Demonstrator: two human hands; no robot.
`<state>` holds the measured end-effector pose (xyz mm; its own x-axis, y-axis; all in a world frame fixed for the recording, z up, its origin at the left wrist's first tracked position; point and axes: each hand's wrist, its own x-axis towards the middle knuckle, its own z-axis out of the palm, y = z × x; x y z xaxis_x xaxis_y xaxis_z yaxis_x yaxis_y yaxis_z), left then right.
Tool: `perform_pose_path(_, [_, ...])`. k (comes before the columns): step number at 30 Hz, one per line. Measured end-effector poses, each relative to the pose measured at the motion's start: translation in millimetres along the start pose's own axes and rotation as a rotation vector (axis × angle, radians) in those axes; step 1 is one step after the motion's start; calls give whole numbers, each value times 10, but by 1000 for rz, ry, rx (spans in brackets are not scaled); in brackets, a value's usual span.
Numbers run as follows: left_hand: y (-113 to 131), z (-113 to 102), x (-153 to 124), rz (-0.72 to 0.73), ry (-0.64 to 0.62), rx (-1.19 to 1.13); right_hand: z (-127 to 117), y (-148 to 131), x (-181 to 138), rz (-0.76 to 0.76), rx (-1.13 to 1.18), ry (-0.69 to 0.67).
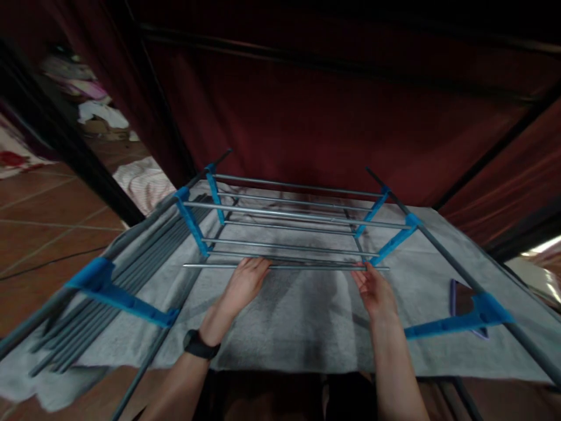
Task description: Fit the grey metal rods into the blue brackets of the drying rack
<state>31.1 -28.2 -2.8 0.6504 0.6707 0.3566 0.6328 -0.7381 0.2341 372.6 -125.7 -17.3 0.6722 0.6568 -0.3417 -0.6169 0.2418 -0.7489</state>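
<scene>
Thin grey metal rod (pixel 307 267) is sitting in the closed grips of my left hand (pixel 248 279) and right hand (pixel 376 290), and I am judging it needs level, even seating.

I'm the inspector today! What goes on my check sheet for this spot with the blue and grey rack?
Surface: grey cloth spread on a tile floor.
Job's things: rack of grey rods and blue connectors; front rod across its near end; spare rods piled at left.
Clutter: flat purple thing, perhaps a phone, on the cloth at right.
Grips: left hand, fingers over the front rod; right hand, fingertips on it; how tight, cannot tell.
Cables: one dark cable on the tiles, left.
Surroundings: dark red fabric behind; clothes heap far left.
</scene>
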Motion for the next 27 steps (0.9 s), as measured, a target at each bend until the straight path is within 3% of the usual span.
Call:
perform_pose_path(5, [77,-9,-12,-24,13,-5,-104,34,80,89,-54,-44])
perform_pose_path(16, [53,-83,11,-54,10,107,-142,15,148,124,-97,63])
perform_pose_path(27, [-6,-149,-25,-65,115,92,-232,-19,256,125,-27,87])
